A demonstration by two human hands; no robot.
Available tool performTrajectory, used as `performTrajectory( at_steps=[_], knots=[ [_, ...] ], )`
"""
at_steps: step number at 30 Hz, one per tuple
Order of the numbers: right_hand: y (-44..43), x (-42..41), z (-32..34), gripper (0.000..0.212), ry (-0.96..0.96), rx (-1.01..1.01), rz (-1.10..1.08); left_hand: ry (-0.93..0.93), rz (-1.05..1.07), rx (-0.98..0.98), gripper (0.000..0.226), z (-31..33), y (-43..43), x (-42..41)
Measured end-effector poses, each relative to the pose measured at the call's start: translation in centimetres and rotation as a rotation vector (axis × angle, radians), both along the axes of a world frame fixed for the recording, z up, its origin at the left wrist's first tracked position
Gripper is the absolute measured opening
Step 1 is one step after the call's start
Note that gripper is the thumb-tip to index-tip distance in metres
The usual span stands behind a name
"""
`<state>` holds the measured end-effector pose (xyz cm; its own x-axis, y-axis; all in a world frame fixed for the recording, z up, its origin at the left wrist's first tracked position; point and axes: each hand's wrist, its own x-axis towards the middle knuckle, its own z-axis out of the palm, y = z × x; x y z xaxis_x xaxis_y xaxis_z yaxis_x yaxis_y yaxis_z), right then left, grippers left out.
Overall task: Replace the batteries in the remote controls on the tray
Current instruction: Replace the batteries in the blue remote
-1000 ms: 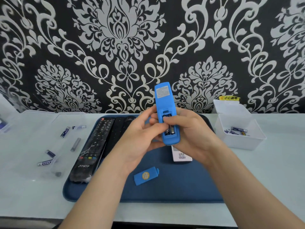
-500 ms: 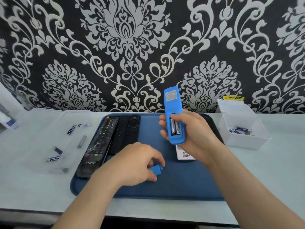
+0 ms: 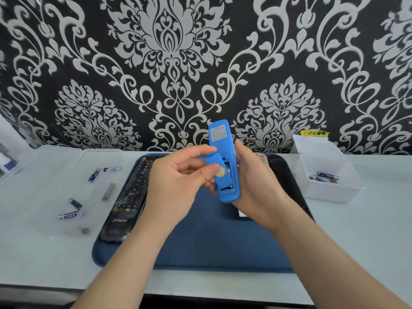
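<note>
The right hand [image 3: 258, 188] grips the slim blue plastic remote [image 3: 221, 139] upright over the dark-blue tray [image 3: 200, 253], long axis twelve to six. From nine o'clock the left hand [image 3: 176, 188] pinches the small blue battery cover [image 3: 215, 167], tilted against the open compartment [image 3: 227, 186].

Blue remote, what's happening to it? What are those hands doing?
A person is changing remote control batteries. The right hand holds the blue remote upright, back side showing, above the dark blue tray. The left hand pinches its battery cover against the open compartment, where batteries sit; the cover is not yet shut. A black remote lies on the tray. Loose batteries lie in a clear bin on the left, more in a white box on the right.
</note>
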<state>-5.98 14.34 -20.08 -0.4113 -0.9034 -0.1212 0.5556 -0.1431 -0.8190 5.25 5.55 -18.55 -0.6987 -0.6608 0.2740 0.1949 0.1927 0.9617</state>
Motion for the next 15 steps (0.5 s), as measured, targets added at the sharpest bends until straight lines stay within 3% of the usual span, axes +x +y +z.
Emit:
performTrajectory(
  at_steps=[8, 15],
  knots=[
    [0.2, -0.1, 0.0, 0.049, -0.016, 0.000, -0.032, -0.034, -0.017, -0.108, 0.033, -0.5, 0.1, -0.5],
    [0.1, 0.5, 0.0, 0.044, -0.075, 0.030, -0.140, -0.039, 0.092, -0.483, 0.032, -2.0, -0.5, -1.0]
  ],
)
